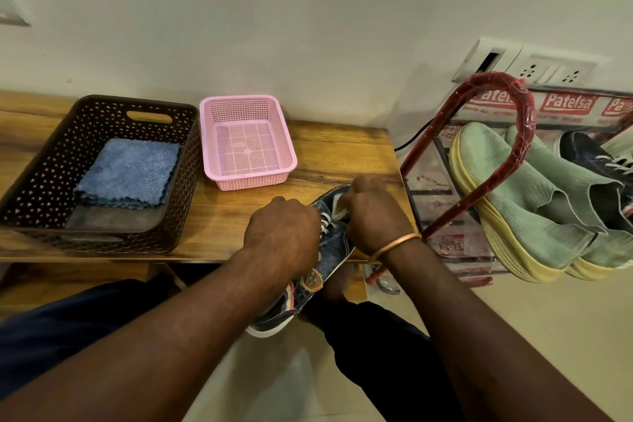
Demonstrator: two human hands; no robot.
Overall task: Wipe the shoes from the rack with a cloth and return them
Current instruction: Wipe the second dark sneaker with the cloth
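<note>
1. Both hands are on one dark blue shoe. The left hand curls over the middle of the shoe from above and grips it. The right hand is at the lace end with its fingers curled, pinching a white bit. It is hard to tell if that bit is a lace or a small cloth.
2. The shoe lies between the two hands and is tilted. Its toe points away from the person, over the near edge of the wooden table. Its heel hangs down below the left wrist.
3. The shoe looks light enough for one hand to hold. Its top looks soft and would likely dent if squeezed hard. The sole looks stiff. A good place to hold it is around the middle or the sole, so the top stays free for wiping. The loose laces may get in the way.
4. A folded blue cloth lies in a brown basket, well off to the left of the left hand. Neither hand touches it.
5. The red rack stands to the right of the right hand. Green shoes and another dark shoe sit on it. The held shoe should go back there once it is wiped.
</note>
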